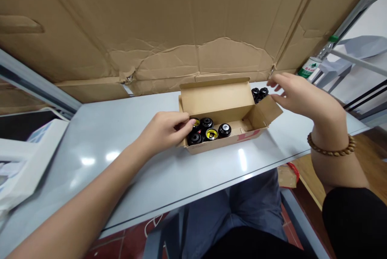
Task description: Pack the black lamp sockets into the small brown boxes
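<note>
A small open cardboard box (225, 103) lies on the grey table (127, 158). Inside it, at the left end, sit several round black parts (208, 130), one with a yellow centre. My left hand (165, 130) rests on the box's left end with its fingertips curled over the edge, touching the nearest black part. My right hand (298, 95) hovers past the box's right flap, fingers spread and holding nothing. Just beyond that flap lies a small cluster of more black parts (259, 92), close to my right fingertips.
A large creased cardboard sheet (181, 21) stands as a wall behind the table. White items (27, 150) lie at the table's left edge. A green-labelled bottle (311, 67) stands at the back right. My lap shows under the table's near edge.
</note>
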A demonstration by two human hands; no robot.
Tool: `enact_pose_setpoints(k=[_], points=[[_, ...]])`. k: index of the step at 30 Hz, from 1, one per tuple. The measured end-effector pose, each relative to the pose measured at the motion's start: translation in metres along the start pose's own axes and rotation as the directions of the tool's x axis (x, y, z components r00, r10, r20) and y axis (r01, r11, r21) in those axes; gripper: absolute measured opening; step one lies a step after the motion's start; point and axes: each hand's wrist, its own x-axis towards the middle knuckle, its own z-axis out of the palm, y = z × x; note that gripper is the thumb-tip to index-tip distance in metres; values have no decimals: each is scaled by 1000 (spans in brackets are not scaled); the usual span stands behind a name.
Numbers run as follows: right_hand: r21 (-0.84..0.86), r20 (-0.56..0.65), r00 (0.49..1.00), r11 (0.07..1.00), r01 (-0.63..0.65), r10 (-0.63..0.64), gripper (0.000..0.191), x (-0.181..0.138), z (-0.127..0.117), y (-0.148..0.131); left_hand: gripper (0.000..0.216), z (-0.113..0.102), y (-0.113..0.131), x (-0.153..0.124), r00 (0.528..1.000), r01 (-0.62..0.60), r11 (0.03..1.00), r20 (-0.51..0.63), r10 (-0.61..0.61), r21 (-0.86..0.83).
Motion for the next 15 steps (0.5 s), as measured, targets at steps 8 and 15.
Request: enact_pose_setpoints(k=[8, 15], points=[[220, 259, 878, 910, 352, -403, 19, 23, 9, -111, 45, 2, 0, 0, 999, 28, 1000, 21, -28, -6], [387, 624, 706, 917, 95, -336, 21, 40, 28, -113, 46, 1, 1, 0, 1000, 22, 1000, 9, -22, -8]])
